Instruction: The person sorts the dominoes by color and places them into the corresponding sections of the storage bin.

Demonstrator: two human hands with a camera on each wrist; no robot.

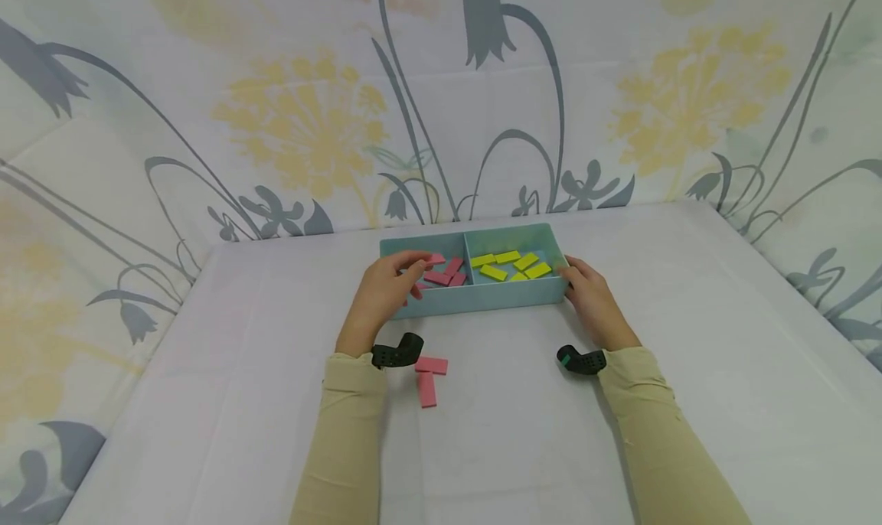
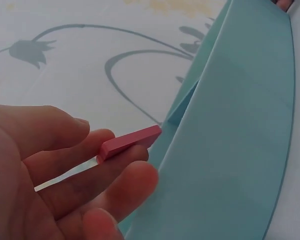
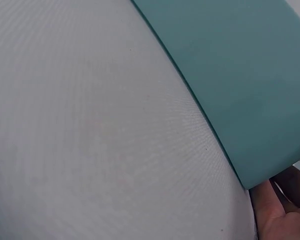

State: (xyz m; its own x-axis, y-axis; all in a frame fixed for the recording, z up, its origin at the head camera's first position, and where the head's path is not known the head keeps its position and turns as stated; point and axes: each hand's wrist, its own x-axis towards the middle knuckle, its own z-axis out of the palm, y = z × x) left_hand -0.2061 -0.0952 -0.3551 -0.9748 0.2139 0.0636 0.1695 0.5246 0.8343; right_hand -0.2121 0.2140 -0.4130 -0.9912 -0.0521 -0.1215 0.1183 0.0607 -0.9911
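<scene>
A light-blue two-compartment box (image 1: 482, 301) sits on the table. Over its left compartment, my left hand (image 1: 382, 288) holds a pink block (image 2: 130, 141) between its fingers; in the left wrist view the thumb is apart from this block. Several more pink blocks (image 1: 437, 278) lie below in that compartment. Yellow blocks (image 1: 493, 272), several of them, lie scattered in the right compartment. At the box's right end, my right hand (image 1: 591, 299) grips the front corner. Only part of that hand (image 3: 285, 215) shows in the right wrist view, beside the box corner.
Two loose pink blocks (image 1: 427, 389) lie on the white tablecloth (image 1: 496, 448) in front of the box, near my left wrist. Behind the box rises a flower-printed cloth (image 1: 441, 112). Black wrist cameras (image 1: 398, 351) sit on both wrists.
</scene>
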